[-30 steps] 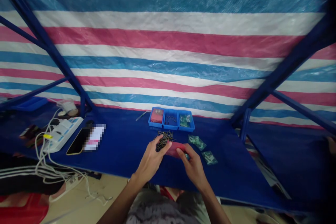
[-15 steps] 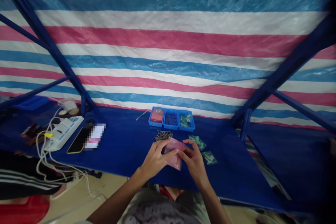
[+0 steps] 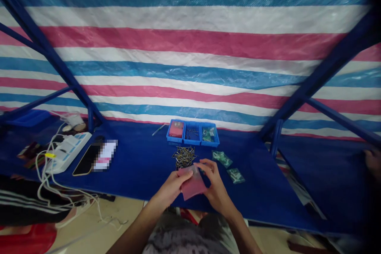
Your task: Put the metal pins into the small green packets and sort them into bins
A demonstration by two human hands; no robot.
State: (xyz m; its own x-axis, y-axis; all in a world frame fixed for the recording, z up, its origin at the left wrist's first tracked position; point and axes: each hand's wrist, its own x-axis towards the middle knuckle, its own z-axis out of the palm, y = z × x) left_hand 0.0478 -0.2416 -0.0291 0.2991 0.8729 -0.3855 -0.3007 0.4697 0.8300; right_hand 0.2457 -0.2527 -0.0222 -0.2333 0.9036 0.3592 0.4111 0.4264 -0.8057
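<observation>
A small pink plastic bag (image 3: pixel 192 184) is pinched between my left hand (image 3: pixel 170 187) and my right hand (image 3: pixel 214 184), just above the near edge of the blue table (image 3: pixel 139 166). Both hands are closed on the bag's top edge. Just beyond my hands lies a loose pile of dark screws (image 3: pixel 183 156). Two small green bags (image 3: pixel 222 158) (image 3: pixel 235 175) lie to the right of my hands.
Three blue bins (image 3: pixel 193 132) stand in a row at the back, holding pink bags, screws and green bags. A phone (image 3: pixel 88 159), a white power strip (image 3: pixel 67 151) with cables and a cup (image 3: pixel 73 120) sit at the left. Another person's striped sleeve (image 3: pixel 20 202) shows at lower left.
My hands lifted the pink bag off the table beside the screws and drew it toward me, and the bag now hangs flat between my fingers.
</observation>
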